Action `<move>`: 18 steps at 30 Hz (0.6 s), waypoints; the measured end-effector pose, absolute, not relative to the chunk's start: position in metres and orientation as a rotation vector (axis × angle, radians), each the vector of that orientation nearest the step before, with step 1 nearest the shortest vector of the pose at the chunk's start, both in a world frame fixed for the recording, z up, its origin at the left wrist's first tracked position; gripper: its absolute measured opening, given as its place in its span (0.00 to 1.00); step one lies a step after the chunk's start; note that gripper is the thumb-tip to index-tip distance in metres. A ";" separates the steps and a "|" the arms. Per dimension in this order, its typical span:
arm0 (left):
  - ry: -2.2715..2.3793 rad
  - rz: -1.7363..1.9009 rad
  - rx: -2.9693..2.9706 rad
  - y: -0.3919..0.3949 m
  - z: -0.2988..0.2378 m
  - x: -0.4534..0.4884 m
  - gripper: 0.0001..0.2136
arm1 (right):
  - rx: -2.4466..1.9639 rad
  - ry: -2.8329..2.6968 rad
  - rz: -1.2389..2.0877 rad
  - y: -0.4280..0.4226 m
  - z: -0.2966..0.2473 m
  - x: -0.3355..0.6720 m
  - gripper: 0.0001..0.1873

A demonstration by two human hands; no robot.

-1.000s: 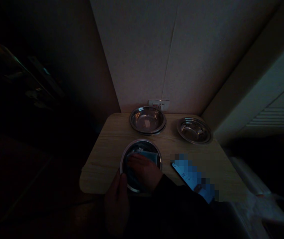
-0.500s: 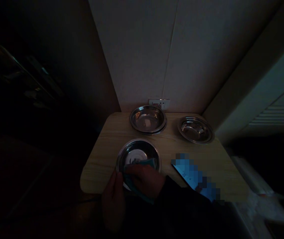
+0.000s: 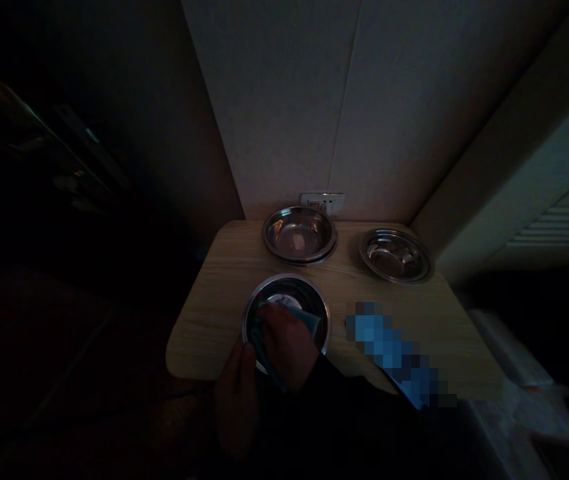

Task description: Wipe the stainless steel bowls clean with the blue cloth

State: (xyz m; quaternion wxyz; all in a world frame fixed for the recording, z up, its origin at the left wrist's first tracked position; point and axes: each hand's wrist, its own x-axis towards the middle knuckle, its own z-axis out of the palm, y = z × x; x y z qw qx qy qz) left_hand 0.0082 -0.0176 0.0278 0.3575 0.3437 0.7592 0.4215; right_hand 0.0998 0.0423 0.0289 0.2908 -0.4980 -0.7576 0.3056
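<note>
A round metal bowl (image 3: 317, 297) is at the near side of the small wooden table, tilted slightly in my hands. My left hand (image 3: 237, 393) grips its near left rim, thumb and fingers closed on the edge. Inside the bowl, my right hand (image 3: 289, 343) is closed on a teal cloth (image 3: 309, 321), pressing it against the inner wall. One end of the cloth sticks out to the right of my fingers, and another part hangs over the near rim. Dim light hides the fingertips.
Stacked metal bowls (image 3: 299, 233) stand at the back of the wooden table (image 3: 199, 320), below a wall socket (image 3: 334, 202). More metal bowls (image 3: 397, 257) sit at the back right. A lit, pixelated phone-like screen (image 3: 389, 350) lies at the right front, close to my right sleeve.
My right hand has moved the cloth up and left inside the bowl, toward its far wall. The bowl has shifted slightly right with my left hand still on its rim.
</note>
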 end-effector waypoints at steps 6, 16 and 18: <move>1.932 1.169 0.850 -0.018 0.014 0.008 0.20 | -1.116 -2.247 0.998 0.025 0.036 0.130 0.15; 1.915 1.228 0.961 -0.025 -0.004 -0.006 0.17 | -0.983 -2.384 0.800 0.012 0.031 0.129 0.25; 1.888 1.215 0.940 -0.024 -0.007 -0.005 0.19 | -0.938 -2.523 0.710 0.009 0.030 0.141 0.22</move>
